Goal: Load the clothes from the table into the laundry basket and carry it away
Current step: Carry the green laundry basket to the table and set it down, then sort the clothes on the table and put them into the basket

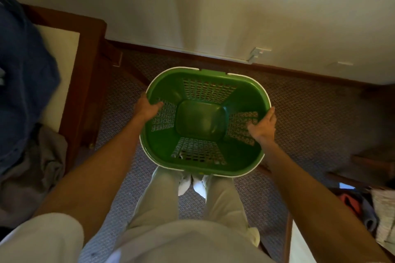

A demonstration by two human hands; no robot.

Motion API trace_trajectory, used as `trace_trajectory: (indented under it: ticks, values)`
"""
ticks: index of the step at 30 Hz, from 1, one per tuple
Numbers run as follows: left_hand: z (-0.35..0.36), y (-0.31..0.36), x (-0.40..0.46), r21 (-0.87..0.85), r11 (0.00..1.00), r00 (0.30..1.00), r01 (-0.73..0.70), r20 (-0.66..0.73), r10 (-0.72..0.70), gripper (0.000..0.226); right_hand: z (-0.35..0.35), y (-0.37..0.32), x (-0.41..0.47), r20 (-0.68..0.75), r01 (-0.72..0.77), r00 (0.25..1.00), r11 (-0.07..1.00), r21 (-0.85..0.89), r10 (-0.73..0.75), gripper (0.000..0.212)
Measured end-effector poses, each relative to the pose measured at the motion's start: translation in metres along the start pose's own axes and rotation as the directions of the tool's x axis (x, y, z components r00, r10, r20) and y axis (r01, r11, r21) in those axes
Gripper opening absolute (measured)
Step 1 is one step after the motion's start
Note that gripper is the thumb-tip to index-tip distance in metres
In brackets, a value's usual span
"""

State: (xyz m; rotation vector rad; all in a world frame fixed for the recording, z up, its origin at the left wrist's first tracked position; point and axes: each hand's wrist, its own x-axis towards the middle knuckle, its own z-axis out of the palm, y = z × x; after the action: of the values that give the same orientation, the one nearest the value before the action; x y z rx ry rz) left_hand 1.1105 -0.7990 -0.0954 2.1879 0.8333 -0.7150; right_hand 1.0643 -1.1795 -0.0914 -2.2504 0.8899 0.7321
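A green plastic laundry basket [166, 83] with slotted walls and a white rim hangs in front of my legs, above the carpet, with nothing inside it. My left hand [148, 107] grips its left rim, fingers curled inside. My right hand [263, 126] grips the right rim the same way. On the table [89, 53] at the left lie a dark blue garment [23, 70] and a grey garment [42, 164], both partly cut off by the frame edge.
Patterned carpet [310, 113] covers the floor up to a dark skirting board and pale wall [213, 6] straight ahead. A dark wooden piece of furniture [374, 162] stands at the right, with mixed cloth items [359, 207] below it. My legs and white socks are beneath the basket.
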Motion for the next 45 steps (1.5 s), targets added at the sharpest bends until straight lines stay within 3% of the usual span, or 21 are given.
trace_trajectory:
  ticks: [2,5,10,14,19,21,26,29,32,34,36,39,41,45]
  values:
    - [-0.009,0.005,-0.016,-0.05,0.998,1.0,0.027,-0.012,-0.027,0.083,-0.002,-0.011,-0.018,-0.007,0.023,1.0,0.997,-0.076,-0.024,0.108]
    - [-0.027,0.011,-0.066,-0.143,0.99,0.999,0.016,-0.045,-0.023,0.093,0.0,-0.04,-0.058,-0.056,0.18,0.981,0.978,-0.102,-0.186,0.099]
    - [-0.087,0.002,-0.176,-0.226,0.974,0.991,-0.02,-0.131,-0.01,0.077,0.016,-0.104,-0.14,0.069,0.396,0.915,0.918,0.028,-0.397,0.081]
    - [-0.142,-0.04,-0.263,-0.245,0.966,0.936,-0.088,-0.351,-0.004,0.056,0.039,-0.155,-0.212,0.269,0.562,0.781,0.822,0.09,-0.563,0.063]
    - [-0.183,-0.115,-0.363,-0.413,0.897,0.781,-0.156,-0.608,-0.144,0.029,0.086,-0.198,-0.315,0.402,0.806,0.48,0.573,0.15,-0.78,0.057]
    - [-0.192,-0.152,-0.394,-0.459,0.872,0.686,-0.172,-0.691,-0.228,0.023,0.103,-0.208,-0.361,0.44,0.864,0.352,0.468,0.188,-0.826,0.054]
    - [-0.202,-0.256,-0.456,-0.483,0.856,0.424,-0.184,-0.825,-0.374,0.018,0.147,-0.211,-0.461,0.422,0.924,0.132,0.266,0.275,-0.897,0.051]
    - [-0.21,-0.329,-0.485,-0.395,0.915,0.254,-0.079,-0.896,-0.364,0.023,0.185,-0.207,-0.522,0.42,0.948,-0.015,0.121,0.295,-0.907,0.051]
    - [-0.217,-0.41,-0.508,-0.455,0.879,0.192,0.144,-0.858,-0.476,0.051,0.235,-0.195,-0.592,0.415,0.957,-0.162,-0.04,0.287,-0.895,0.049]
    - [-0.22,-0.464,-0.518,-0.463,0.829,0.223,0.314,-0.813,-0.538,0.082,0.271,-0.183,-0.637,0.443,0.945,-0.264,-0.139,0.295,-0.857,0.052]
    - [-0.224,-0.511,-0.523,-0.465,0.778,0.344,0.423,-0.712,-0.612,0.108,0.305,-0.168,-0.679,0.502,0.929,-0.346,-0.218,0.298,-0.793,0.061]
    - [-0.219,-0.561,-0.522,-0.531,0.756,0.544,0.383,-0.531,-0.649,0.114,0.355,-0.151,-0.731,0.615,0.904,-0.426,-0.331,0.27,-0.663,0.068]
    - [-0.209,-0.58,-0.518,-0.568,0.77,0.601,0.289,-0.518,-0.608,0.109,0.385,-0.146,-0.76,0.656,0.911,-0.407,-0.332,0.244,-0.636,0.074]
    - [-0.2,-0.59,-0.525,-0.557,0.817,0.608,0.15,-0.6,-0.52,0.087,0.441,-0.146,-0.78,0.757,0.965,-0.242,-0.233,0.122,-0.607,0.09]
